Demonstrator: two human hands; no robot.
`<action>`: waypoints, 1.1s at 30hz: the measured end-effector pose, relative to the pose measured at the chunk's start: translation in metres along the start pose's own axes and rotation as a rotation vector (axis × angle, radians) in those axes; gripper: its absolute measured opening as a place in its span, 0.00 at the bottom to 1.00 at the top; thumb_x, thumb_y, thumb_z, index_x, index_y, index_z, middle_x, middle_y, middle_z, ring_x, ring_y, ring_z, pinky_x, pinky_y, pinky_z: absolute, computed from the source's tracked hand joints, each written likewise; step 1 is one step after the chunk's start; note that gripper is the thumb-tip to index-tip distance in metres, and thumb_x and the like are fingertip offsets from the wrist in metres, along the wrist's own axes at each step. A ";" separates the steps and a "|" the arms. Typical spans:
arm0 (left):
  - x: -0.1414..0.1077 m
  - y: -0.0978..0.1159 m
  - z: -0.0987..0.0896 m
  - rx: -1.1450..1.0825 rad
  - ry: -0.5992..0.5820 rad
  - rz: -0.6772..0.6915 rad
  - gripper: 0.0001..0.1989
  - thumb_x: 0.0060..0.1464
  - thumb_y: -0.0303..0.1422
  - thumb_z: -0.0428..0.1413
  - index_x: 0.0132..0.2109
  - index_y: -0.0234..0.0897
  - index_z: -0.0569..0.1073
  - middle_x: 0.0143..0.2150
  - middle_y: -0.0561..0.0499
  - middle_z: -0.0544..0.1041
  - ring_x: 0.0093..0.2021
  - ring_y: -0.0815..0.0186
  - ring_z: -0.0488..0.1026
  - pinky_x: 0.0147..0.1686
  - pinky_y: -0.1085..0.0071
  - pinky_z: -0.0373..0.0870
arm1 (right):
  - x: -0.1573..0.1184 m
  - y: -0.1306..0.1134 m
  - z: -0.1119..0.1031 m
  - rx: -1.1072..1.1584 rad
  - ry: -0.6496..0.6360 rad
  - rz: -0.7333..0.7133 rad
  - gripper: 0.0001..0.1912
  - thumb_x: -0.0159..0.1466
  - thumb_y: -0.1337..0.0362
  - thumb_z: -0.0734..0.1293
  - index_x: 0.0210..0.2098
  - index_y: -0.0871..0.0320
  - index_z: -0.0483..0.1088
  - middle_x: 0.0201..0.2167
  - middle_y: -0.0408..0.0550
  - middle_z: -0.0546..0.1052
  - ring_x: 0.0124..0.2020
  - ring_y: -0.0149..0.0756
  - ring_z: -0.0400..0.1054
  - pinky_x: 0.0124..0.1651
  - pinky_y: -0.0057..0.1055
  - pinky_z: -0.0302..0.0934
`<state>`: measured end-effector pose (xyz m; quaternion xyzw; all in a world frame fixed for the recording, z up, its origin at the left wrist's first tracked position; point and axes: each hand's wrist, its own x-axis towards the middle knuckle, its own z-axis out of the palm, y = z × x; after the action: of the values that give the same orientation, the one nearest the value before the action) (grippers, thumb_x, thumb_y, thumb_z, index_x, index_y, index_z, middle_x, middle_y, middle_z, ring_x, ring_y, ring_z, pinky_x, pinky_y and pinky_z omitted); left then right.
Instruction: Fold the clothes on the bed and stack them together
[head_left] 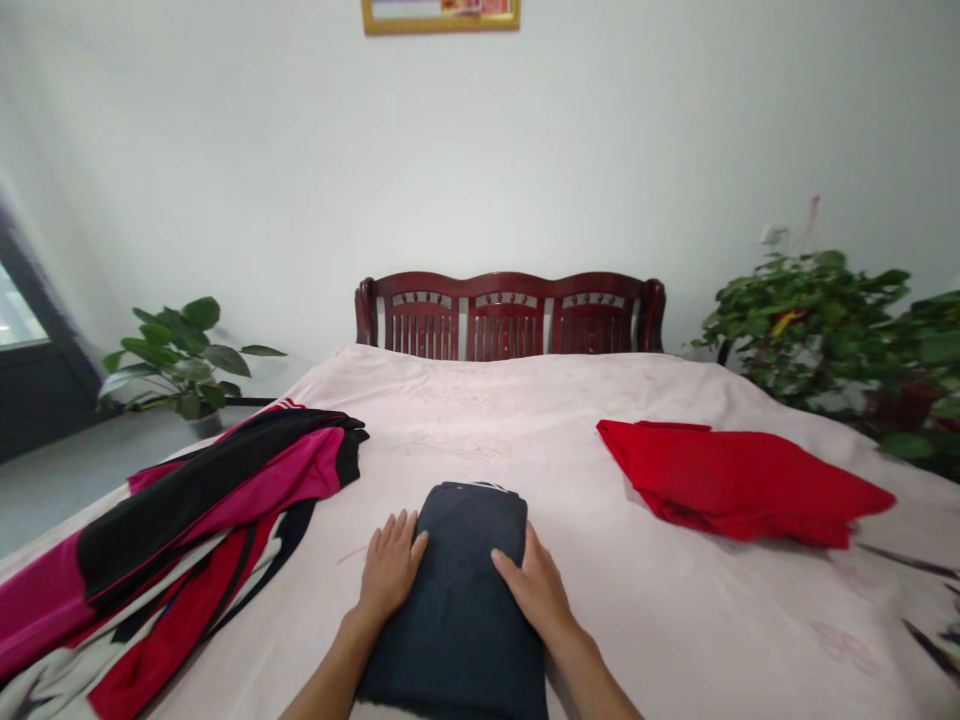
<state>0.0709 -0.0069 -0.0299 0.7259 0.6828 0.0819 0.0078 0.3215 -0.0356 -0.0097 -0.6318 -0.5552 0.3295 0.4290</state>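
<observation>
A dark navy folded garment (pixel 469 600) lies on the bed in front of me, with thin white stripes showing at its far end. My left hand (pixel 390 568) rests along its left side, fingers stretched out on the sheet and thumb against the cloth's edge. On the opposite side, my right hand (pixel 541 585) lies against the garment with its thumb on top. The fingers of that hand point forward along the edge and are partly hidden. Neither hand lifts the cloth.
A heap of clothes (pixel 202 530) in black, magenta, red and white lies at the left. On the right is a folded red cloth (pixel 742 485). The pink sheet (pixel 480 410) reaches a dark wooden headboard (pixel 506 310). Potted plants (pixel 176 355) flank the bed.
</observation>
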 end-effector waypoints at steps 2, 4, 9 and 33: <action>-0.005 -0.010 0.010 0.044 0.044 0.050 0.24 0.69 0.35 0.41 0.68 0.39 0.65 0.72 0.46 0.60 0.73 0.51 0.52 0.68 0.51 0.52 | -0.007 -0.007 -0.001 0.368 0.026 0.103 0.49 0.54 0.48 0.72 0.69 0.58 0.55 0.63 0.58 0.70 0.63 0.53 0.64 0.65 0.45 0.58; -0.007 -0.018 0.019 0.062 0.090 0.100 0.23 0.67 0.30 0.42 0.65 0.43 0.69 0.71 0.48 0.62 0.72 0.51 0.54 0.67 0.50 0.54 | -0.012 -0.017 -0.003 0.672 0.006 0.222 0.50 0.51 0.49 0.75 0.67 0.59 0.57 0.59 0.59 0.74 0.57 0.50 0.70 0.59 0.41 0.64; -0.001 -0.032 0.033 -0.021 0.174 0.162 0.23 0.64 0.29 0.45 0.61 0.46 0.73 0.68 0.50 0.67 0.70 0.53 0.59 0.66 0.50 0.57 | -0.022 -0.022 -0.002 0.938 -0.403 0.430 0.34 0.48 0.56 0.78 0.51 0.64 0.72 0.39 0.59 0.82 0.41 0.51 0.78 0.50 0.47 0.68; 0.003 -0.038 0.044 -0.231 0.311 0.094 0.21 0.63 0.39 0.48 0.56 0.42 0.77 0.62 0.47 0.75 0.65 0.53 0.67 0.64 0.50 0.63 | 0.127 -0.020 -0.333 0.870 0.925 -0.046 0.21 0.56 0.73 0.69 0.50 0.56 0.70 0.51 0.50 0.77 0.46 0.34 0.73 0.47 0.38 0.71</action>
<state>0.0394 0.0032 -0.0777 0.7298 0.6273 0.2712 -0.0183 0.6318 0.0312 0.1547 -0.4648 -0.1413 0.2088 0.8488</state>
